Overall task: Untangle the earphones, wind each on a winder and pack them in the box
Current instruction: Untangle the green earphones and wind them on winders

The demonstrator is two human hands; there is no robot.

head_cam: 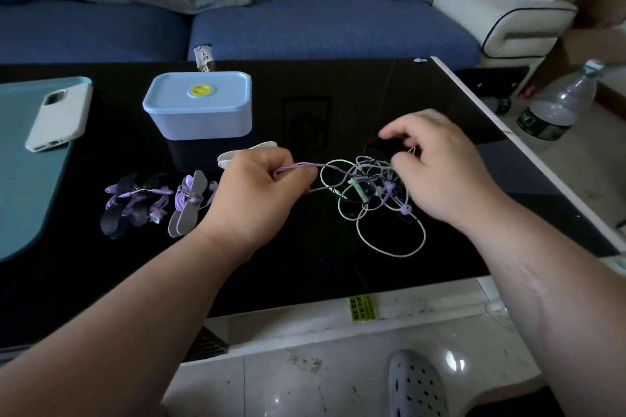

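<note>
We are working on the tangled earphones (371, 181), lilac and pale green cords knotted in loops, lying on the black counter (101, 281). Our left hand (257, 193) is gripping a lilac strand; our right hand (437, 169) is pinching cord at the tangle's edge. Two wound winders (189, 201) are lying to the left, near the lidded box (200, 112).

White winder (227, 156) half behind left hand (257, 193); earphone tangle (359, 179) partly under right hand (443, 173); teal mat (30, 186) cut by left edge.
</note>
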